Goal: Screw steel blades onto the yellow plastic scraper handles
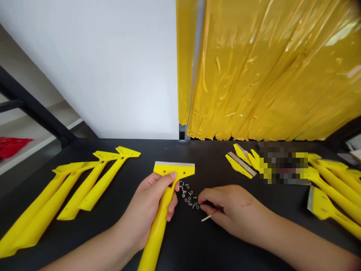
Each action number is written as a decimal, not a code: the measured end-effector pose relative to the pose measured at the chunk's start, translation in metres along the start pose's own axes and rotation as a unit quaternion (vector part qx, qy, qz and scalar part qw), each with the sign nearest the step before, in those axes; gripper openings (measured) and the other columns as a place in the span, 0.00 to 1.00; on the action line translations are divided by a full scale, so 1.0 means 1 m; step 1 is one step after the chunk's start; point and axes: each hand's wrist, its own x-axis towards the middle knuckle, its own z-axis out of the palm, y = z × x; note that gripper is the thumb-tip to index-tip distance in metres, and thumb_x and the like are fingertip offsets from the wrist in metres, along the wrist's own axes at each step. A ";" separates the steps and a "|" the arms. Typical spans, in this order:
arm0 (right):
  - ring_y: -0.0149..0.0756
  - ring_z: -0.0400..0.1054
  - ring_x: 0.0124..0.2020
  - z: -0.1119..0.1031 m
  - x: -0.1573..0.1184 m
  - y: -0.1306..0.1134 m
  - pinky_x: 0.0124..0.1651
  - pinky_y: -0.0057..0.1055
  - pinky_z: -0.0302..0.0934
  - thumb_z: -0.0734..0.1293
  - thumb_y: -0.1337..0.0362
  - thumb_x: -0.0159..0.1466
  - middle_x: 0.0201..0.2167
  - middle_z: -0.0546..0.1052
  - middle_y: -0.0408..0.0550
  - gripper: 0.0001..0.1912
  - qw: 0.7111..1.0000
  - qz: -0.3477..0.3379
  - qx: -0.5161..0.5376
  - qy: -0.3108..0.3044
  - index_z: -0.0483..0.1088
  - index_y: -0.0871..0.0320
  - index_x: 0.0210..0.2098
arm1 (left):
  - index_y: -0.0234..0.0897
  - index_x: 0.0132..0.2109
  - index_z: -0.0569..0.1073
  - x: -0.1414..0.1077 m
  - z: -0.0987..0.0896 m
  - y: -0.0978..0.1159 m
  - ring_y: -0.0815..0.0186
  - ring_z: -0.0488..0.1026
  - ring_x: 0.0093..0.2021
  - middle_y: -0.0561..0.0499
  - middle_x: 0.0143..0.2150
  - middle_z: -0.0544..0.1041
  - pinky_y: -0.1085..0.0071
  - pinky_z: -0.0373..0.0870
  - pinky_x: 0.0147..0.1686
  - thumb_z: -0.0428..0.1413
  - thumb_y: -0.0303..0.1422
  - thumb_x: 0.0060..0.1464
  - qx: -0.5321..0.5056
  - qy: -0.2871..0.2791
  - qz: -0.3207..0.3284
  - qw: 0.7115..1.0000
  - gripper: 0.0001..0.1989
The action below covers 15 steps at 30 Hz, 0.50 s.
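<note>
Yellow scraper (159,217) is gripped by the left hand (149,201); the right hand (229,210) holds thin metal tool (207,217) beside small screws (193,206)

Two hands, the left (149,207) with one bladed yellow scraper (160,218), the right (234,207) with one thin metal tool (207,217); four yellow handles (98,184) to the left of the left hand, the outer two overlapping; between the hands, well over ten small screws and nuts (189,198), too tiny to count exactly; beyond the right hand, at least three small yellow plates (238,165), partly hidden by a blurred patch; to its right, at least four overlapping long-handled yellow pieces (323,207).
</note>
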 end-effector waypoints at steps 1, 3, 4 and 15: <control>0.30 0.63 0.27 0.000 0.000 0.000 0.33 0.28 0.52 0.65 0.68 0.69 0.27 0.72 0.39 0.06 1.000 0.005 -0.003 0.001 0.75 0.52 0.40 | 0.38 0.34 0.71 0.001 0.000 0.000 0.70 0.62 0.17 0.56 0.16 0.68 0.78 0.60 0.18 0.57 0.48 0.67 -0.001 0.000 0.001 1.000 0.19; 0.30 0.61 0.27 -0.002 0.001 0.000 0.33 0.28 0.52 0.65 0.70 0.67 0.26 0.69 0.38 0.06 1.000 0.022 0.008 0.005 0.73 0.53 0.39 | 0.37 0.33 0.72 0.002 -0.001 -0.002 0.72 0.60 0.15 0.56 0.14 0.66 0.79 0.58 0.17 0.57 0.47 0.66 -0.002 -0.005 0.001 1.000 0.19; 0.30 0.60 0.27 -0.003 0.001 -0.001 0.32 0.28 0.51 0.66 0.69 0.67 0.26 0.68 0.38 0.06 0.999 0.037 0.024 0.009 0.73 0.53 0.38 | 0.37 0.32 0.72 0.002 -0.001 -0.003 0.72 0.59 0.15 0.56 0.14 0.66 0.79 0.57 0.16 0.58 0.47 0.66 -0.004 -0.008 0.000 1.000 0.19; 0.23 0.41 0.19 -0.009 0.000 -0.015 0.22 0.26 0.36 0.74 0.59 0.67 0.18 0.56 0.31 0.10 0.718 0.206 0.664 0.036 0.71 0.55 0.39 | 0.38 0.30 0.73 -0.010 0.009 -0.012 0.72 0.60 0.12 0.54 0.14 0.67 0.80 0.61 0.12 0.58 0.45 0.66 -0.059 -0.124 -0.066 0.988 0.19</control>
